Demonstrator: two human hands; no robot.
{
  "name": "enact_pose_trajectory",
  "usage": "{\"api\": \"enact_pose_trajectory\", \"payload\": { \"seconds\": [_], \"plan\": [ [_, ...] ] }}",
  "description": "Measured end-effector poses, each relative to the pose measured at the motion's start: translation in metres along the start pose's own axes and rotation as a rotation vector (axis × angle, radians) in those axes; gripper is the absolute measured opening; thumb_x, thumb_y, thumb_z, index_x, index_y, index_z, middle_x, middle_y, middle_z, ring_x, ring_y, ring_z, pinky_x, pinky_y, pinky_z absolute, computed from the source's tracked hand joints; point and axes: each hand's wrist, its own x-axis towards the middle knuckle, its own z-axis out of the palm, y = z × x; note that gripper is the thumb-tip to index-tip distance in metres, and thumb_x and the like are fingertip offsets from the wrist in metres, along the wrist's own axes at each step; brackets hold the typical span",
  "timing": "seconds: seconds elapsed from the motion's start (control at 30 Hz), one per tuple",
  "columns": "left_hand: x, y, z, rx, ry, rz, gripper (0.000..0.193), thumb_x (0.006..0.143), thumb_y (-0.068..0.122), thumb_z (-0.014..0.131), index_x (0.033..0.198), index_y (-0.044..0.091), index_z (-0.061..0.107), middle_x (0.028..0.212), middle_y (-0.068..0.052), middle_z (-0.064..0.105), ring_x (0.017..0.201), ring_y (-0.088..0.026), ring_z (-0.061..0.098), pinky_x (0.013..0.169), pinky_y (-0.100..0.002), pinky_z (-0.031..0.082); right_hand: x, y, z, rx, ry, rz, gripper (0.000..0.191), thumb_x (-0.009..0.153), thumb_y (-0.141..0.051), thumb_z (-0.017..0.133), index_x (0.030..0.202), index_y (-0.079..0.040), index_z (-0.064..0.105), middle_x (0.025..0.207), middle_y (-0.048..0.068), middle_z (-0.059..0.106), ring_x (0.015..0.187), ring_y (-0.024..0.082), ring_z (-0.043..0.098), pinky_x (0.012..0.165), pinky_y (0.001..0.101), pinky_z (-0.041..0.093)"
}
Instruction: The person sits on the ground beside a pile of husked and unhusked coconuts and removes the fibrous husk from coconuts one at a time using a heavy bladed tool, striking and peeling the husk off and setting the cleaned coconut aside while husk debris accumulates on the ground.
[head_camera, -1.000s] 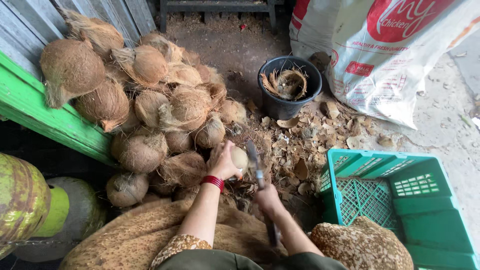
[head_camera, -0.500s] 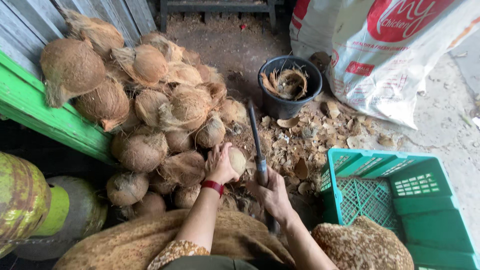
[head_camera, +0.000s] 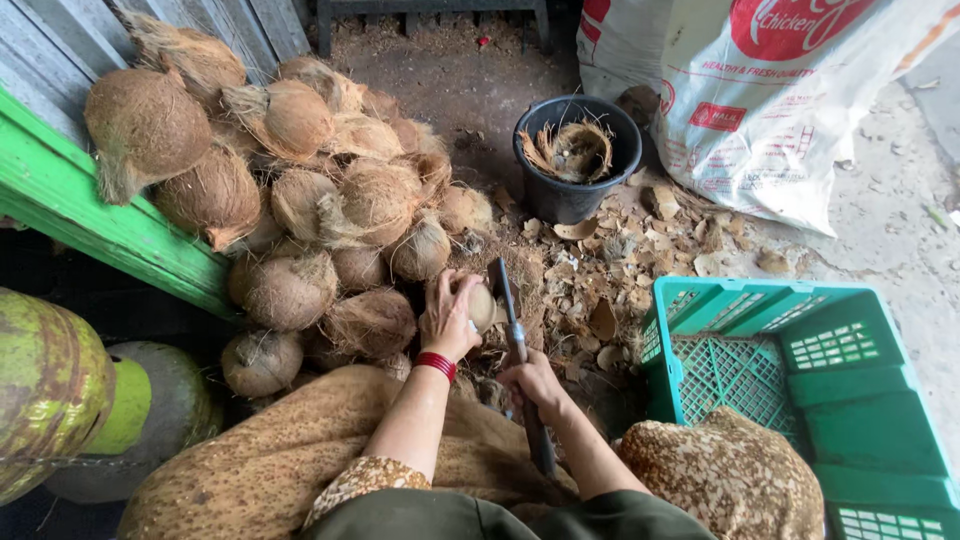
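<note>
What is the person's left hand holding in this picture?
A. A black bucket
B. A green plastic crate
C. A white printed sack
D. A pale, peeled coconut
D. The left hand cups a pale peeled coconut, while the right hand grips the long knife whose blade rests beside it; the green crate, black bucket and white sack lie untouched.

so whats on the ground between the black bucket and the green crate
In the head view, a litter of broken shell pieces covers the ground between the black bucket and the green crate; nothing else lies there.
</note>
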Motion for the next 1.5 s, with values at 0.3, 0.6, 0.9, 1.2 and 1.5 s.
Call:
{"api": "enact_pose_trajectory", "payload": {
  "seconds": [0.3, 0.6, 0.9, 1.2, 1.5],
  "plan": [
    [-0.008, -0.016, -0.011, -0.135, 0.111, -0.136, 0.116, 0.035, 0.018, 0.104, 0.136, 0.026, 0.048, 0.143, -0.008, 0.043, 0.127, -0.032, 0.053, 0.105, -0.053, 0.05, -0.009, -0.002, 0.012, -0.224, 0.02, -0.158, 0.022, 0.076, -0.003, 0.073, 0.081, -0.004, 0.052, 0.059, 0.005, 0.056, 0.039, 0.016, 0.053, 0.035, 0.0316, 0.041],
    [-0.003, -0.03, -0.025, -0.252, 0.082, -0.115, 0.111, 0.036, 0.002, 0.098, 0.131, 0.032, 0.05, 0.138, -0.011, 0.042, 0.12, -0.035, 0.056, 0.094, -0.049, 0.059, -0.054, -0.072, 0.03, -0.356, 0.085, -0.448, 0.022, 0.082, -0.002, 0.069, 0.079, -0.013, 0.051, 0.064, -0.002, 0.054, 0.052, 0.01, 0.051, 0.045, 0.0279, 0.045],
    [-0.003, -0.021, -0.01, -0.008, 0.128, 0.092, 0.109, 0.039, 0.0, 0.097, 0.131, 0.036, 0.052, 0.143, -0.011, 0.044, 0.129, -0.037, 0.051, 0.097, -0.052, 0.056, -0.015, -0.017, 0.024, 0.009, 0.014, 0.186, 0.021, 0.081, 0.004, 0.062, 0.081, -0.011, 0.048, 0.057, 0.005, 0.05, 0.04, 0.017, 0.045, 0.036, 0.0342, 0.037],
    [-0.012, -0.034, -0.017, -0.823, 0.192, -0.397, 0.119, 0.043, 0.011, 0.1, 0.139, 0.024, 0.03, 0.143, -0.013, 0.045, 0.135, -0.032, 0.048, 0.115, -0.05, 0.041, -0.006, -0.003, 0.009, -0.22, 0.046, -0.072, 0.014, 0.077, 0.003, 0.068, 0.076, -0.001, 0.055, 0.054, 0.003, 0.056, 0.038, 0.014, 0.051, 0.035, 0.0314, 0.041],
    [0.001, -0.026, -0.021, -0.442, -0.009, -0.345, 0.121, 0.044, 0.015, 0.103, 0.142, 0.025, 0.032, 0.14, -0.016, 0.04, 0.129, -0.035, 0.049, 0.111, -0.052, 0.047, -0.03, -0.026, 0.015, -0.168, 0.043, 0.028, 0.015, 0.08, 0.005, 0.064, 0.082, -0.005, 0.052, 0.055, 0.006, 0.053, 0.037, 0.015, 0.049, 0.034, 0.0319, 0.041]
  ]
}}
